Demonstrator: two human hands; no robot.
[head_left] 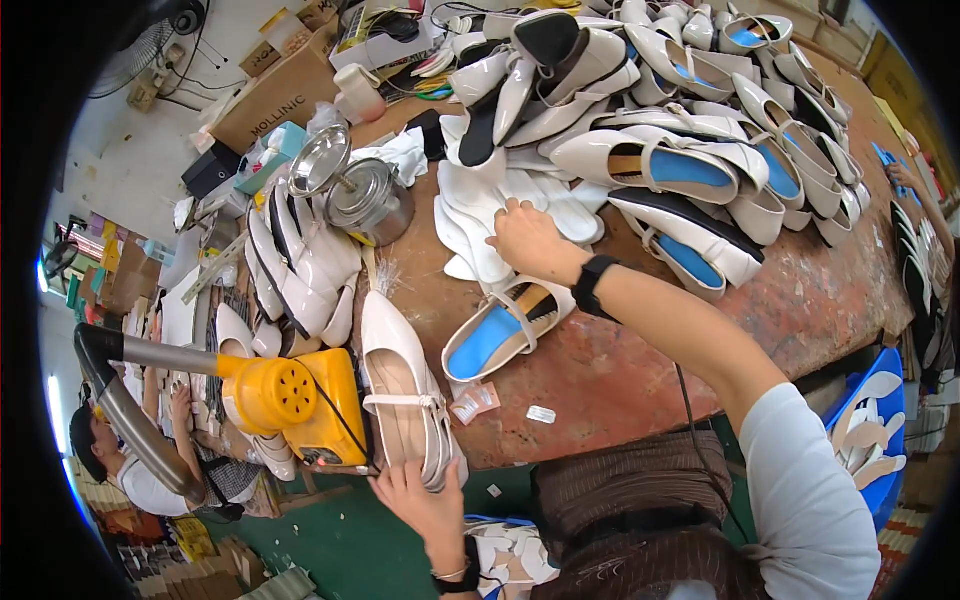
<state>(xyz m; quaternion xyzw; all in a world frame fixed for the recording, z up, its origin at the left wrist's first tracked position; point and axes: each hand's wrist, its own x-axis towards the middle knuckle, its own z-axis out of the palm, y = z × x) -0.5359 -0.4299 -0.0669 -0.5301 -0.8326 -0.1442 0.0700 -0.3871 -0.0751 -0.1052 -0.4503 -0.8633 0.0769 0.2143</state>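
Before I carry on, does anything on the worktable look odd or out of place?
A pinkish slip and a white slip lie loose below the lone blue-lined shoe, outside any stack, so they seem stray. The worktable is blotchy, perhaps just worn. I see no clear spill.

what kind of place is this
Most likely a shoemaking workshop or small factory: many pale strapped shoes are heaped on a worn workbench, loose white insole-shaped pieces lie beside them, and a yellow machine with a bent metal pipe stands at the bench's left.
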